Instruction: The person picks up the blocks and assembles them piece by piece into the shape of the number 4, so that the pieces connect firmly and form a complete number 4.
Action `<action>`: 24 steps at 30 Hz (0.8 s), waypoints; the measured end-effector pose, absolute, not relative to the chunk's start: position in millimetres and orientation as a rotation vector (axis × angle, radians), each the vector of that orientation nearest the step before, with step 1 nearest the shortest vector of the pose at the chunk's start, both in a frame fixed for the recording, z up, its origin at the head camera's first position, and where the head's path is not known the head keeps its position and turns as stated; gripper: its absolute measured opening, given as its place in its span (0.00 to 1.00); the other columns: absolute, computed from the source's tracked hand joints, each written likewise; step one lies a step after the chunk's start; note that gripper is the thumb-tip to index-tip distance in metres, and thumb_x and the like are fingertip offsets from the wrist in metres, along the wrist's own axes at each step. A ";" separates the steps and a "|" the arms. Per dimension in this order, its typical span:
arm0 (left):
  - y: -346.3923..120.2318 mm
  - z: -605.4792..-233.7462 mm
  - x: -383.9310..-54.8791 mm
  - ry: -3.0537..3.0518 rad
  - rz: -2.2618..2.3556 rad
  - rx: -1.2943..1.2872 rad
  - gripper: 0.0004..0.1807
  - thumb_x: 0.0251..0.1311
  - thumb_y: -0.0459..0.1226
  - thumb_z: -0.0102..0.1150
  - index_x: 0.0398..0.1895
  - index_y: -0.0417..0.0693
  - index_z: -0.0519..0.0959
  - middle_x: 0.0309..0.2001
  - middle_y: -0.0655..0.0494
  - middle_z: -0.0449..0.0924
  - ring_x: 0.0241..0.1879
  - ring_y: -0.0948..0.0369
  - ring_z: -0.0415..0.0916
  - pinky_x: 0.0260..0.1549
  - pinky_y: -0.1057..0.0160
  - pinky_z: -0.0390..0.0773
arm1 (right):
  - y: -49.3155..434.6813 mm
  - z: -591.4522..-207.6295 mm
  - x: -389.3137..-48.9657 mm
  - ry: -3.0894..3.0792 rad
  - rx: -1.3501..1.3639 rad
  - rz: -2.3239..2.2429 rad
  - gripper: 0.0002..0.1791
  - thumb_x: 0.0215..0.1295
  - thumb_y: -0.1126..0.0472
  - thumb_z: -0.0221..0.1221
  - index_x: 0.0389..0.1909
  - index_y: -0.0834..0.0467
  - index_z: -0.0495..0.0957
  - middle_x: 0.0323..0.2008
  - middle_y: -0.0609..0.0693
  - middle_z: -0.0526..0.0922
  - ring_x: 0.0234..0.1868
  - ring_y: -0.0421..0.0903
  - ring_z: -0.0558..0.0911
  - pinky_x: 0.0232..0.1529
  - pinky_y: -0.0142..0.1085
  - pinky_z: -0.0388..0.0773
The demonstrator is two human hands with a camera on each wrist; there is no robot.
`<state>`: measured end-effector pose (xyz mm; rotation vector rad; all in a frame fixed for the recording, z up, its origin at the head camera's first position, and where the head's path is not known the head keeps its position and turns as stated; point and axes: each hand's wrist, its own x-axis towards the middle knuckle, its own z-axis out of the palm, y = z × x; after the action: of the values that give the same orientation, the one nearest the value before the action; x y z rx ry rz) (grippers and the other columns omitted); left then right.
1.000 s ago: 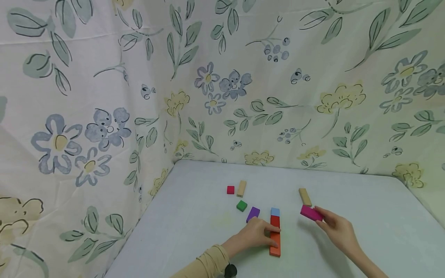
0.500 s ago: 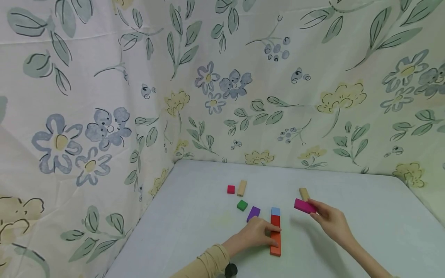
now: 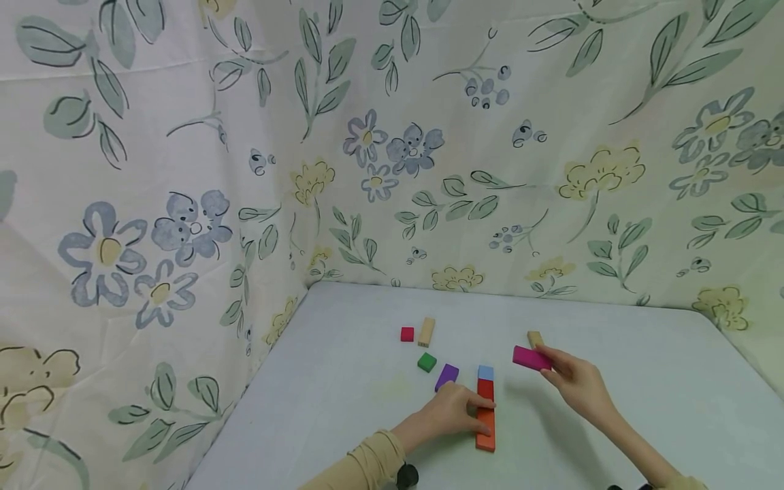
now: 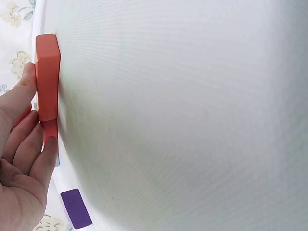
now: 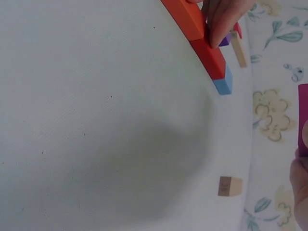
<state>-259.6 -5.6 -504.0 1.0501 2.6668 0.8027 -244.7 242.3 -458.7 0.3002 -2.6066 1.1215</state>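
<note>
A row of wooden blocks runs away from the person: an orange block (image 3: 485, 443) nearest, then a red block (image 3: 485, 388), then a light blue block (image 3: 486, 372). My left hand (image 3: 450, 410) rests on the row, thumb on the orange block and fingertips on the red one. In the left wrist view the thumb lies against the orange block (image 4: 47, 82), fingers spread toward the red part. My right hand (image 3: 580, 384) pinches a magenta block (image 3: 530, 358) by its right end, raised above the table to the right of the row. Only part of the magenta block (image 5: 303, 103) shows in the right wrist view.
A purple block (image 3: 447, 376) lies just left of the row, with a green block (image 3: 427, 362) behind it. Farther back are a small red cube (image 3: 407, 334) and a plain wooden block (image 3: 427, 332). Another plain block (image 3: 535, 338) lies behind the magenta one. Floral cloth surrounds the white table (image 3: 343, 381).
My right hand has carried the magenta block left and slightly away from the person, toward the far end of the row. The left hand has stayed in place on the blocks.
</note>
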 end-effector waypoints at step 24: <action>-6.4 -500.9 -257.7 2.660 0.793 1.035 0.22 0.50 0.47 0.70 0.52 0.62 0.82 0.46 0.65 0.85 0.24 0.76 0.61 0.18 0.75 0.59 | 234.4 -466.7 -261.8 -2.679 0.332 1.213 0.24 0.59 0.72 0.59 0.58 0.66 0.73 0.53 0.66 0.79 0.52 0.61 0.80 0.42 0.33 0.81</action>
<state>-257.7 -6.4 -500.9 1.0349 2.6600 0.7935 -261.8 234.4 -466.7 0.3318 -2.6789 1.2130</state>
